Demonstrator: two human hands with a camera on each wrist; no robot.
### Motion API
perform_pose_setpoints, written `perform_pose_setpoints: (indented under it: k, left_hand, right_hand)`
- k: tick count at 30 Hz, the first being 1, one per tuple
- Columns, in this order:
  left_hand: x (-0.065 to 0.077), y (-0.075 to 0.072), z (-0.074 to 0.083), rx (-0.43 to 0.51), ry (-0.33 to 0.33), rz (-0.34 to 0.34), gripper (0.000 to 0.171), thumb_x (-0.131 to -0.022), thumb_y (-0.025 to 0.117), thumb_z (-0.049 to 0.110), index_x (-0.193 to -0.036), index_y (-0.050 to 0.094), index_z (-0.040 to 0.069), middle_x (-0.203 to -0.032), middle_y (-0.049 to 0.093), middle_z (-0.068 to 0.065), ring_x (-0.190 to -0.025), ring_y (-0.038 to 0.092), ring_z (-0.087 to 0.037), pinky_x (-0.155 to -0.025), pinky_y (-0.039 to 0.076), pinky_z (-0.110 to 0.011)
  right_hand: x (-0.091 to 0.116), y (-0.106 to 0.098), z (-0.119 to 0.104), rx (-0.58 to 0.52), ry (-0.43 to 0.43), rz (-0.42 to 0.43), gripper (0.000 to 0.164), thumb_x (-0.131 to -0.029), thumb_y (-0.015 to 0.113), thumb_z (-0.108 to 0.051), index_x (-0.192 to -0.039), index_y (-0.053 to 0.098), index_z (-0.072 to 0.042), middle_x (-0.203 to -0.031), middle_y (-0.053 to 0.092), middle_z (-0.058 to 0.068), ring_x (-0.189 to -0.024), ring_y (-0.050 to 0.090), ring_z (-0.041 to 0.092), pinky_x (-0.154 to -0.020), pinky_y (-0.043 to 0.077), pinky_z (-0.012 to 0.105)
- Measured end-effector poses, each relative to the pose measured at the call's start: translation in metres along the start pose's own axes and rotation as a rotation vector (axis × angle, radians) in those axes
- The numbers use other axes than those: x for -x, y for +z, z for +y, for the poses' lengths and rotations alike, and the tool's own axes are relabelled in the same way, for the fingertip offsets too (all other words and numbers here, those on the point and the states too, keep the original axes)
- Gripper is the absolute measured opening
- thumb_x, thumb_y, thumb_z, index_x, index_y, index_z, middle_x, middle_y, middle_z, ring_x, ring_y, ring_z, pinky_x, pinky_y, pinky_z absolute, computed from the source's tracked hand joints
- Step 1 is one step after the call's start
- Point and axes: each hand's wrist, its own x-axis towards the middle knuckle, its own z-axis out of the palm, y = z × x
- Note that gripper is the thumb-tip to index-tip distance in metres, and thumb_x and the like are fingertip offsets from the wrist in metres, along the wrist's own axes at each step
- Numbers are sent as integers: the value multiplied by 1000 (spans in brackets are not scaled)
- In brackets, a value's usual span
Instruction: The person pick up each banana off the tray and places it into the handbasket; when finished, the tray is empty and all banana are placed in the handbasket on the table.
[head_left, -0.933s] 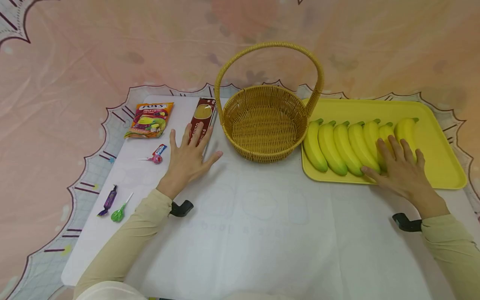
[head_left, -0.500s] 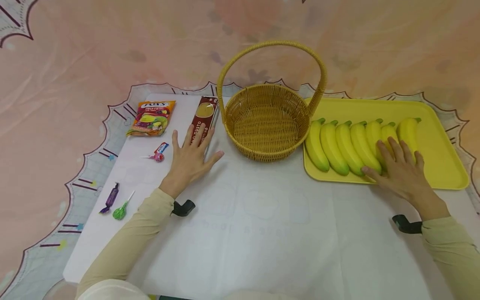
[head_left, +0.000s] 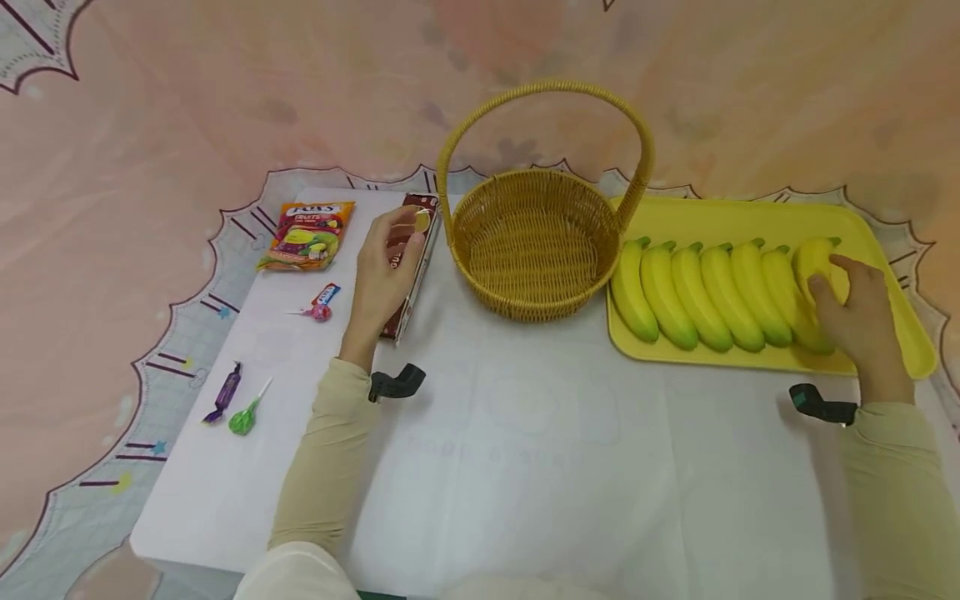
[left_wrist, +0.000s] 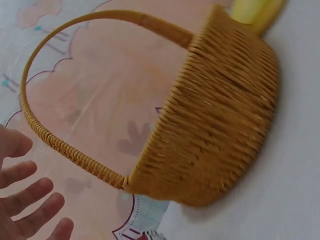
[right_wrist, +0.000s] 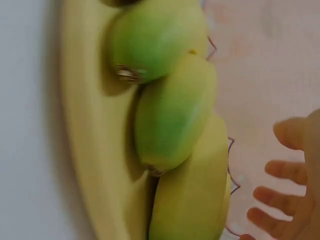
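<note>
In the head view my left hand point(head_left: 381, 273) hovers over a long brown packet point(head_left: 424, 220), fingers bent loosely and covering part of it. The left wrist view shows that hand point(left_wrist: 32, 200) with spread fingers and nothing between them, beside the basket handle point(left_wrist: 75, 156). My right hand point(head_left: 861, 321) is turned on its side at the rightmost banana point(head_left: 807, 268) of a row. From the right wrist, the thumb and fingers point(right_wrist: 285, 172) look apart from the bananas point(right_wrist: 172, 117). Those bananas lie on a yellow tray point(head_left: 885, 250).
A wicker basket point(head_left: 536, 304) with a tall handle stands between packet and tray. To the left lie a candy bag point(head_left: 309, 237), a pink lollipop point(head_left: 320, 312), a purple wrapped sweet point(head_left: 223, 392) and a green lollipop point(head_left: 242, 421). A patterned cloth point(head_left: 150, 208) surrounds the white table point(head_left: 540, 483).
Both hands have turned from palm down, fingers spread, to sideways with bent fingers. The left moved up along the brown packet; the right shifted right, to the end banana.
</note>
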Motion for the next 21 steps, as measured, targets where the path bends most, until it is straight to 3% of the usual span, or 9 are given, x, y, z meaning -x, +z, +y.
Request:
perform_pose_setpoints:
  k: [6,10,15,18,21]
  left_hand:
    - [-22,23,4,159,-116,101,39,-97,53,21,-135,47,14,-130,52,-7,-119,52,-18,-100,45,-33]
    - [-32,32,22,236,-107,151,40,-96,53,17,-135,47,7,-131,51,-13,-119,51,-22,-102,43,-33]
    - [-39,36,51,340,-37,210,37,-95,52,8,-130,49,-2,-127,52,-19,-115,54,-28,-96,46,-33]
    - [-42,40,55,388,-9,231,35,-95,51,5,-128,50,-5,-123,54,-20,-114,56,-31,-92,48,-33]
    - [-42,43,56,388,-15,250,34,-95,51,6,-127,51,-4,-121,56,-19,-112,57,-30,-89,48,-30]
  right_hand:
    - [-14,-5,9,-6,126,-39,71,-98,31,-39,-148,10,6,-148,13,38,-131,22,58,-102,24,66]
    - [-16,-2,17,-2,193,-87,75,-96,32,-42,-148,8,7,-146,20,39,-129,27,57,-102,27,63]
    - [-15,1,22,0,246,-100,77,-95,33,-45,-148,11,7,-143,25,41,-127,29,56,-98,32,60]
    - [-13,1,23,-7,268,-91,76,-95,34,-46,-148,14,4,-144,27,38,-125,31,52,-85,41,43]
    - [-11,-1,23,-8,276,-66,75,-94,35,-46,-148,17,2,-144,30,36,-121,36,46,-74,38,26]
